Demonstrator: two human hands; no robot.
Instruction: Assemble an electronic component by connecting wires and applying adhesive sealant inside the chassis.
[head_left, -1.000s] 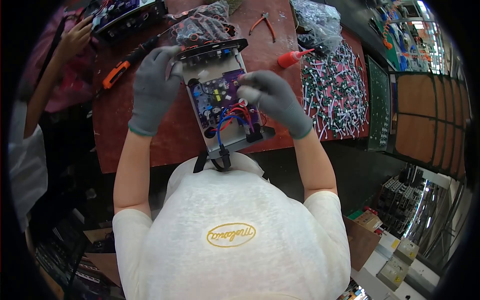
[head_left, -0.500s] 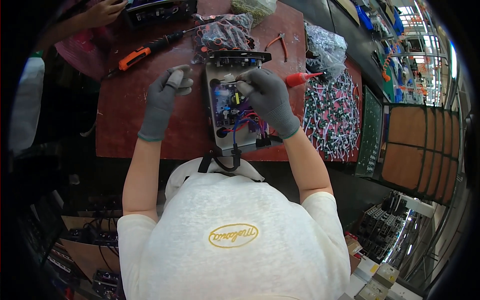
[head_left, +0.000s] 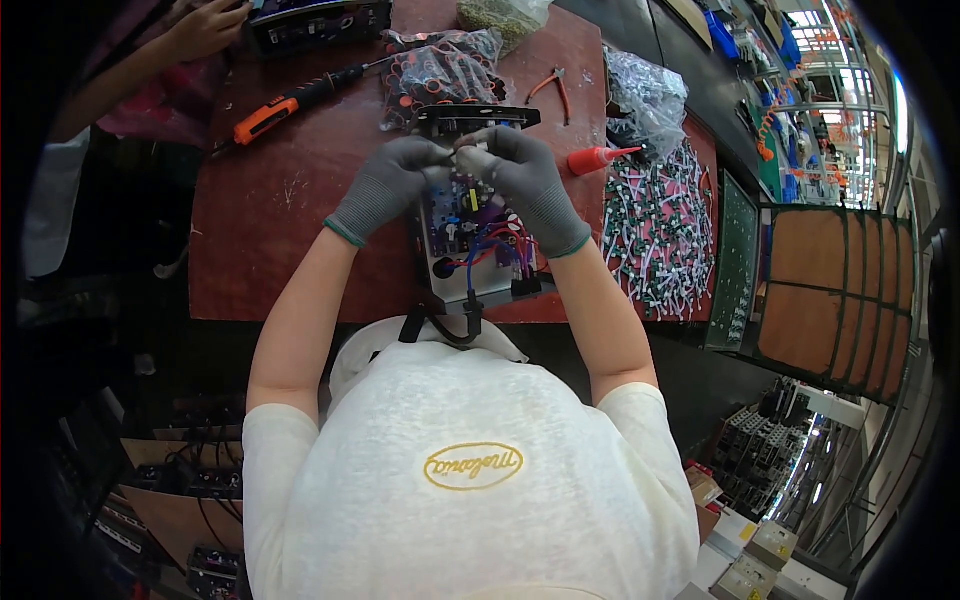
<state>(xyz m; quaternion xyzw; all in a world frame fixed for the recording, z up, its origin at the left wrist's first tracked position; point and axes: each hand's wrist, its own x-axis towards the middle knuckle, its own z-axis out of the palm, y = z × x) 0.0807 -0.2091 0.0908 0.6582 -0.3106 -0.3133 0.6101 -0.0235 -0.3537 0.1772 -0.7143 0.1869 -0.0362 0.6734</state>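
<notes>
Bright, even overhead light on red-brown bench [head_left: 270, 215]; colours saturated, centre sharp. Soft short shadows under gloved left hand [head_left: 385, 185] and right hand [head_left: 525, 180]. Glare on clear plastic bags [head_left: 645, 95] and at upper right, highlights blown out. Left side and lower left sink into deep shadow. Strong fisheye bend toward rim, black vignette at corners. Edge detail soft, smeared.

Both bare forearms are stretched forward from the lower edge and angled inward, so that the two grey-gloved hands are brought together. The left hand [head_left: 385, 185] is turned palm down, fingers curled toward the right hand [head_left: 525, 180]. The fingertips of both are pinched close together, touching or nearly so.
</notes>
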